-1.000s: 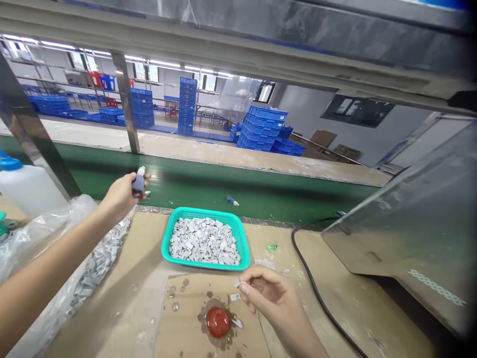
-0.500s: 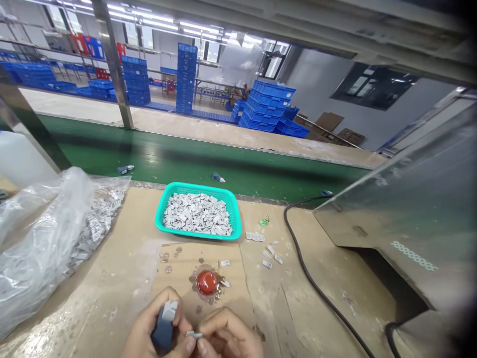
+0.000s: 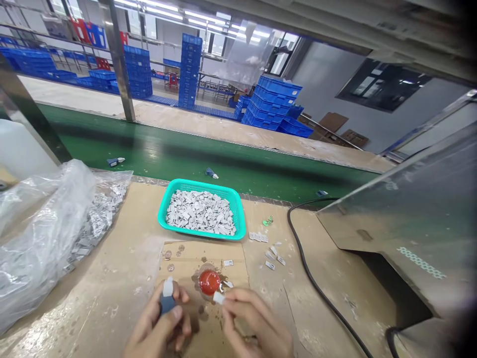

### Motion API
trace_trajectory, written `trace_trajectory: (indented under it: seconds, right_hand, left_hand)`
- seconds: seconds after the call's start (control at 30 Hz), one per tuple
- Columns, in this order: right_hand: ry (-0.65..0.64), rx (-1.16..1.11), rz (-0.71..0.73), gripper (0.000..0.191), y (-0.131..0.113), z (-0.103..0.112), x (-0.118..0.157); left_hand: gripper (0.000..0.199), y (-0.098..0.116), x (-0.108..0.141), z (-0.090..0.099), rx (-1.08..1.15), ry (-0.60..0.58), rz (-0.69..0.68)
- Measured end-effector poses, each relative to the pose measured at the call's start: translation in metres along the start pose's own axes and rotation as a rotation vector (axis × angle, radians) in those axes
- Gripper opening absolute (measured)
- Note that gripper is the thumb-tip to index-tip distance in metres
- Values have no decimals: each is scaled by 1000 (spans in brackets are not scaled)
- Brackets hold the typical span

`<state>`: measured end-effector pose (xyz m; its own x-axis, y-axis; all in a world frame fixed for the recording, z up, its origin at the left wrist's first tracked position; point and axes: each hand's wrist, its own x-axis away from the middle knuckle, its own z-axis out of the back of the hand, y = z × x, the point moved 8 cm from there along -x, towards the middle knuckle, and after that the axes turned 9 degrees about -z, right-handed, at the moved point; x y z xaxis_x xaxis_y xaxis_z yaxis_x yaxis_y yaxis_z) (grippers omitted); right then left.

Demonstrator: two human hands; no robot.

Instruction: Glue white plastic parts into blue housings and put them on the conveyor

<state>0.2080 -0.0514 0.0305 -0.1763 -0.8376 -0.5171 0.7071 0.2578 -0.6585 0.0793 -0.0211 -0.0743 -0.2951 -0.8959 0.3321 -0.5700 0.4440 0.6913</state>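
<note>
My left hand [image 3: 158, 318] is wrapped round a dark blue plastic part [image 3: 167, 304] that has a light grey end piece [image 3: 168, 287] on top. Between the thumb and fingers of my right hand [image 3: 257, 318] is a small light grey plastic piece [image 3: 219, 298], just beside a red dish [image 3: 209, 282] with a wet, shiny surface. Another grey piece [image 3: 228, 284] lies at the dish's right edge, and a flat one [image 3: 228, 262] lies behind it on the cardboard [image 3: 179, 268]. Wet spots surround the dish.
Behind the cardboard stands a turquoise basket [image 3: 238, 231] full of grey pieces. A clear plastic bag [image 3: 48, 214] of similar pieces lies at left. Loose pieces [image 3: 270, 265] and a black cable [image 3: 309, 271] are at right. Dark blue parts [image 3: 211, 173] rest on the green belt [image 3: 171, 154].
My hands have moved apart. My right hand has carried the small grey piece up and right to the red dish, while my left hand keeps the dark blue part.
</note>
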Motion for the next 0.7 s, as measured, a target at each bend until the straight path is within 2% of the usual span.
trace_trajectory:
  seconds: [0.13, 0.23, 0.43, 0.6, 0.7]
  right_hand:
    - [-23, 42, -63, 15, 22, -4, -9]
    - [-42, 31, -24, 16, 24, -11, -6]
    - [-42, 44, 30, 18, 21, -16, -2]
    - [-67, 47, 37, 19, 19, -17, -2]
    - [-69, 50, 30, 18, 14, -15, -5]
  left_hand:
    - [17, 10, -7, 21, 95, 55, -70]
    - [16, 12, -10, 29, 76, 62, -102]
    - [19, 11, -8, 24, 35, 75, -77]
    - [33, 17, 6, 27, -99, 220, -56]
    - [38, 23, 10, 25, -186, 237, -76]
